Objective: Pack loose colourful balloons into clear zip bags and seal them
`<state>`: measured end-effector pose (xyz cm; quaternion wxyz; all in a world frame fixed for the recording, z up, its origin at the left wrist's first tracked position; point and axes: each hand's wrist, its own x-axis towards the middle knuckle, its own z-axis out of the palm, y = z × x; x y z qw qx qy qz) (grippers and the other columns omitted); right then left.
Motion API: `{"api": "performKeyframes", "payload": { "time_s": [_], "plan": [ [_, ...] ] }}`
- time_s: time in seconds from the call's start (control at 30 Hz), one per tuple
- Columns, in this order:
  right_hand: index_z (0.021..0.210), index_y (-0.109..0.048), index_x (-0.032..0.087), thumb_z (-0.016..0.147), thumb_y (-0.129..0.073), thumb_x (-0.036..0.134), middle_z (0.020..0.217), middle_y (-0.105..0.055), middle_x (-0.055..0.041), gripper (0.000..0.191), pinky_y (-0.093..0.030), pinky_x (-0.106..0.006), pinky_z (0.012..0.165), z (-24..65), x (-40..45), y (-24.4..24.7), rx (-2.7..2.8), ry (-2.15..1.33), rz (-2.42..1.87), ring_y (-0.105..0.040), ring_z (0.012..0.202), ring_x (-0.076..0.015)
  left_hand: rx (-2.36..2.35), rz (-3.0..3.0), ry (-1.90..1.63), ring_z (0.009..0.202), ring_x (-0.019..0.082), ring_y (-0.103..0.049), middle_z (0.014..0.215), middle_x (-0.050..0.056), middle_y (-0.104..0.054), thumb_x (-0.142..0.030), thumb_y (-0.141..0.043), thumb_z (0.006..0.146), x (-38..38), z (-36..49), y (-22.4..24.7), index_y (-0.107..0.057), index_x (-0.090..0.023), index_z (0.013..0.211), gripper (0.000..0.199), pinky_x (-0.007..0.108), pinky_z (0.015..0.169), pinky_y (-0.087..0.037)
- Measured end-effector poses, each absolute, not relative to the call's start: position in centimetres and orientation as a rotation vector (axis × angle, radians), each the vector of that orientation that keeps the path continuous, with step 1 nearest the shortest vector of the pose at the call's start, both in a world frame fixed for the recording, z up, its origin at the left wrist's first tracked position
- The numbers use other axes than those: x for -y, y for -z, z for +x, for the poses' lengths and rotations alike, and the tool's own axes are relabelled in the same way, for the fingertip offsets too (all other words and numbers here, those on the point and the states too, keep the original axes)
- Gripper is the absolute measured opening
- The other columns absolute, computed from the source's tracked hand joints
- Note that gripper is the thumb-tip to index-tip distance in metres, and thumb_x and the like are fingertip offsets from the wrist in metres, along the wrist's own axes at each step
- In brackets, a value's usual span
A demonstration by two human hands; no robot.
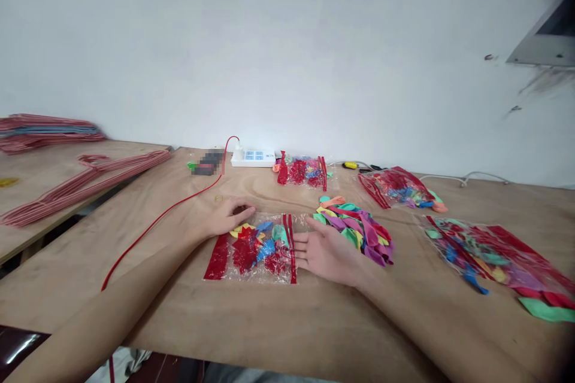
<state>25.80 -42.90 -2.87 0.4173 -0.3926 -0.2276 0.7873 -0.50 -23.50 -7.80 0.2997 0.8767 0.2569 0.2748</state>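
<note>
A clear plastic zip bag (pixel 244 251) with red printing lies flat on the wooden table in front of me, with blue, yellow and green balloons showing inside. At its far left corner is my left hand (pixel 230 216), fingers loosely curved with a gap to the thumb, apparently gripping nothing. My right hand (pixel 327 252) rests at the bag's right edge, by the red zip strips, its fingers stretched out and apart. Just beyond that hand sits a loose pile of coloured balloons (pixel 366 233).
More balloon bags lie at the back (pixel 300 171), back right (pixel 398 187) and right (pixel 503 254). A white power strip (pixel 254 158) stands by the wall. A red cord (pixel 166 213) crosses the table's left side. Pink hangers (pixel 85 185) lie on the left-hand table.
</note>
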Motion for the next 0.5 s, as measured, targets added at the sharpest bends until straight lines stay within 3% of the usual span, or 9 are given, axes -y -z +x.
{"api": "performKeyframes", "payload": {
  "time_s": [0.17,0.3,0.4,0.5],
  "plan": [
    [0.115,-0.07,0.011,0.108,-0.034,0.072,0.126,-0.075,-0.0235,0.07,-0.048,-0.049,0.12,24.7,41.7,2.5,0.724,-2.105,-0.897,-0.071,0.128,-0.0308,-0.687,2.333,-0.749,0.104,0.028,-0.074,0.112,0.005,-0.082,-0.059,-0.057,0.106,23.5,-0.5,7.9,-0.081,-0.023,0.11,0.044,0.041,0.096,-0.059],
    [0.112,-0.07,0.012,0.108,-0.037,0.073,0.117,-0.078,-0.0214,0.07,-0.058,-0.046,0.107,25.9,40.8,2.1,0.864,-2.102,-1.07,-0.078,0.11,-0.0286,-0.666,2.323,-0.754,0.102,0.027,-0.074,0.111,0.005,-0.082,-0.058,-0.058,0.106,23.5,-0.4,7.8,-0.08,-0.023,0.11,0.042,0.04,0.096,-0.059],
    [0.115,-0.074,0.014,0.104,-0.05,0.073,0.11,-0.081,-0.0196,0.065,-0.065,-0.048,0.093,28.1,41.2,1.9,1.087,-1.869,-1.355,-0.081,0.095,-0.0296,-0.637,2.317,-0.742,0.101,0.027,-0.074,0.109,0.005,-0.082,-0.057,-0.058,0.106,23.5,-0.4,7.8,-0.08,-0.022,0.11,0.042,0.04,0.095,-0.059],
    [0.123,-0.079,0.02,0.103,-0.061,0.058,0.115,-0.081,-0.0152,0.046,-0.065,-0.053,0.094,30.0,42.5,1.8,1.591,-1.389,-1.502,-0.079,0.1,-0.031,-0.638,2.331,-0.74,0.1,0.027,-0.074,0.109,0.005,-0.082,-0.057,-0.057,0.107,23.3,-0.5,8.0,-0.08,-0.022,0.11,0.042,0.039,0.093,-0.059]
  ]
}}
